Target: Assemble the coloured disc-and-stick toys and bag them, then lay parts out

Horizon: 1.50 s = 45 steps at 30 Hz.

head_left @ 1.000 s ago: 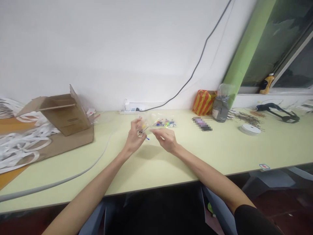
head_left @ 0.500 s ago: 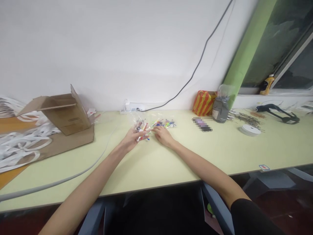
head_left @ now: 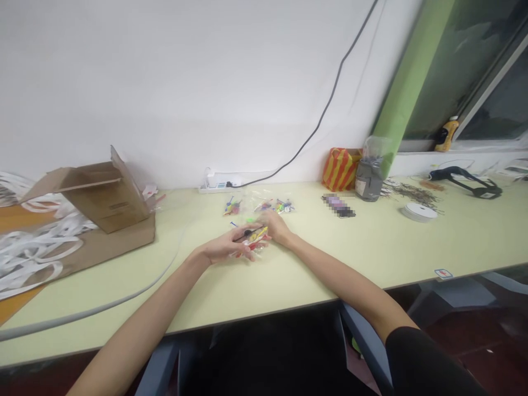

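Note:
My left hand (head_left: 225, 247) is closed around a clear plastic bag (head_left: 256, 237) of small stick-like plastic pieces, red, yellow, white and black among them. It holds the bag just above the table, toward me. At the bag's upper right side is my right hand (head_left: 277, 226), its fingers bent inward; they are blurred and partly hidden, so their grip is unclear. Behind the hands lie a small heap of coloured pieces (head_left: 233, 207) and a longer heap in clear plastic (head_left: 275, 205). A loose blue piece (head_left: 233, 224) rests near my left hand.
An open cardboard box (head_left: 111, 203) and piled white straps (head_left: 37, 242) stand left. A grey cable (head_left: 136, 290) crosses the table. Against the wall sits a power strip (head_left: 220, 186). To the right are a striped bag (head_left: 340, 169), a grey container (head_left: 369, 179) and a white spool (head_left: 418, 212).
My left hand has brought the bag nearer to me and a little right, uncovering the coloured heap behind. My right hand has turned in toward the bag.

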Each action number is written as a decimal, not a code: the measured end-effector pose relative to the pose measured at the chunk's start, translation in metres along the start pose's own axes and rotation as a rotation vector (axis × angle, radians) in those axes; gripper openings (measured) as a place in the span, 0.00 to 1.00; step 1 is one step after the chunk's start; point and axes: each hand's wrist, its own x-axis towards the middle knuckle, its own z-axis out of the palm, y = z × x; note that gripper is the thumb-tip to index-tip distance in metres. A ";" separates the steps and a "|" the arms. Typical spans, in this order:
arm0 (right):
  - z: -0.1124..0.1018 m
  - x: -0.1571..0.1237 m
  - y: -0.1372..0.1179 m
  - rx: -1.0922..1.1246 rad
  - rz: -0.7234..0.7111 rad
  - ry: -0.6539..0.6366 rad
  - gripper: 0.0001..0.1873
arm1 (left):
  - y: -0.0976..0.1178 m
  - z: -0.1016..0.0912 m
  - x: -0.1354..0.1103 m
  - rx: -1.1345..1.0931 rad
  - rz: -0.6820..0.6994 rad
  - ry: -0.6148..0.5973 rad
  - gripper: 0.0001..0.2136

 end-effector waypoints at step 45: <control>-0.006 -0.018 -0.041 0.230 0.098 0.015 0.13 | 0.007 -0.021 -0.001 -0.011 0.327 0.485 0.29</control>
